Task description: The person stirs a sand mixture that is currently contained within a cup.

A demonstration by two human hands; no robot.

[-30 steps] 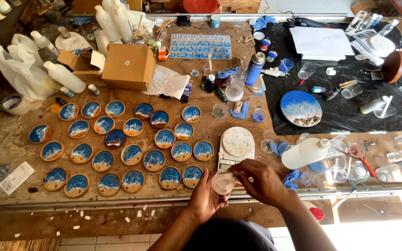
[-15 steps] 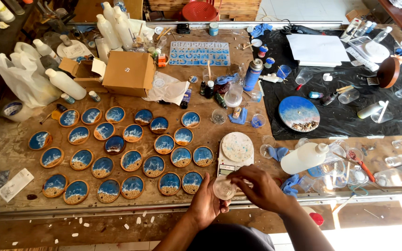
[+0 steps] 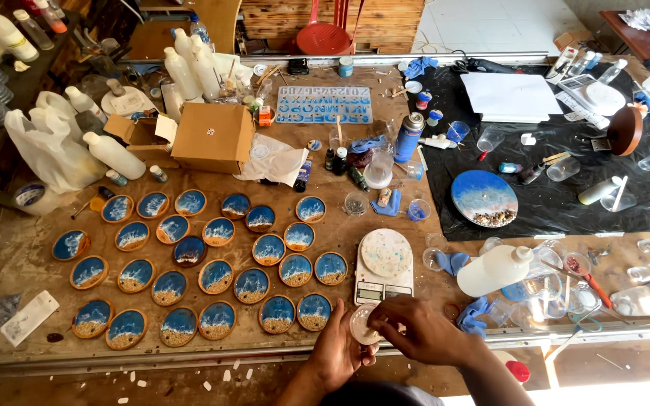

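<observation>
Head view: a small clear cup [image 3: 362, 325] is held at the near edge of the surface [image 3: 325, 233], just in front of the small white scale [image 3: 384, 265]. It is cradled from below by the left hand [image 3: 338, 355], whose fingers are closed around its side, probably so that it is kept level. The right hand [image 3: 423, 329] is laid over the cup's rim from the right, its fingers curled onto the top; what is pinched there cannot be told. The scale carries a round speckled disc and stands within easy reach. To the left, many round blue-and-sand coasters [image 3: 212, 276] are spread flat in rows, apart from one another. A white bottle [image 3: 496, 269] lies on its side right of the scale, and a cardboard box [image 3: 214, 137] stands further back
</observation>
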